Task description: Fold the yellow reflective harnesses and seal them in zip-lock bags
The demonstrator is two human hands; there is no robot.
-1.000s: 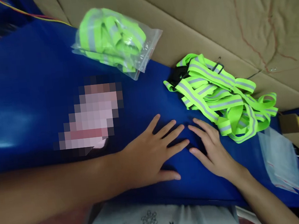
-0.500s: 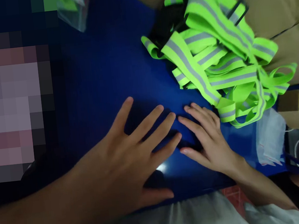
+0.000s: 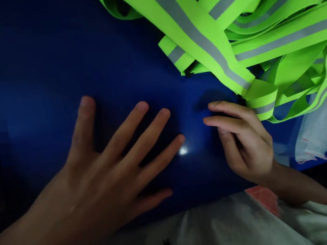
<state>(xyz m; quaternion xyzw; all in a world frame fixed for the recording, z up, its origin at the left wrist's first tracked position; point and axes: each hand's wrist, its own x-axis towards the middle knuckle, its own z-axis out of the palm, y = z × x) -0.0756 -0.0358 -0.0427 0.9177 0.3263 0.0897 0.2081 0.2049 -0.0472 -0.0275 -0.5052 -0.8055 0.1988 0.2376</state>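
While the right hand (image 3: 243,141) hung half-curled over the blue desk (image 3: 43,61), its fingers loosely bent toward 9 o'clock and closed on nothing, the left hand (image 3: 99,176) lay palm down on that desk. Its fingers were spread wide toward 2 o'clock, and it too held nothing. The fingertips of the two hands were near each other but apart, with a bare glossy patch of desk between them.

From the right hand's knuckles, the folded end (image 3: 262,98) of a strap sat just at 1 o'clock. It was close enough that I could not tell whether skin met cloth. That end belonged to the heap of neon-green reflective straps (image 3: 260,38), which filled the frame from 12 to 3 o'clock. The nearest broad band, grey stripe down its middle, ran with its long axis from 10 o'clock down to 4 o'clock and ended at the fold. The right hand was plainly the nearer one; the left lay well apart at 8 o'clock from the heap. A clear plastic bag (image 3: 319,129) lay at 3 o'clock of the right hand, partly under the straps.
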